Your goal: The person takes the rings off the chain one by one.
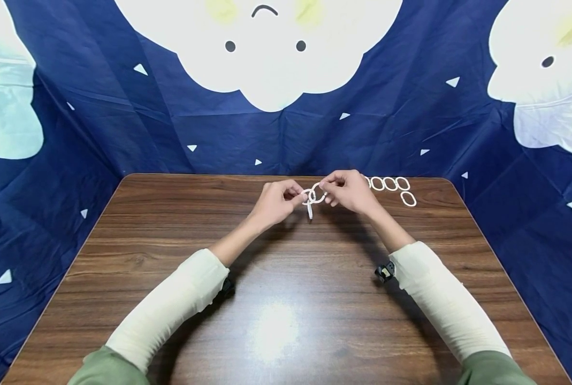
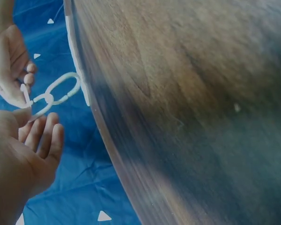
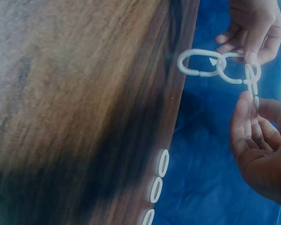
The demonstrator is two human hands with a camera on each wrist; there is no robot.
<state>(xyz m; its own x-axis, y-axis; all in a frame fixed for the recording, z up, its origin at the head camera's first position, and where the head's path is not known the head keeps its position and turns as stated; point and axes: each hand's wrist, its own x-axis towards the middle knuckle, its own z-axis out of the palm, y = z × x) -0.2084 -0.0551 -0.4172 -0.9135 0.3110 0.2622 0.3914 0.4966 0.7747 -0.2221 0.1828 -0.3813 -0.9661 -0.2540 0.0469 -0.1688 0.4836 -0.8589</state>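
Observation:
Three white plastic chain links are joined in a short chain between the hands, over the far edge of the table. My left hand pinches the middle link between thumb and fingertips, its other fingers spread loosely in the left wrist view. From that link hangs an end link, touched by neither hand. On the other side my right hand pinches the third link with thumb and index finger; it passes through the middle link. Small gaps show in the oval sides of the links in the right wrist view.
Several loose white links lie in a row along the table's far edge, right of my right hand. Another single link lies just in front of that row. A blue cloth with white clouds stands behind the wooden table.

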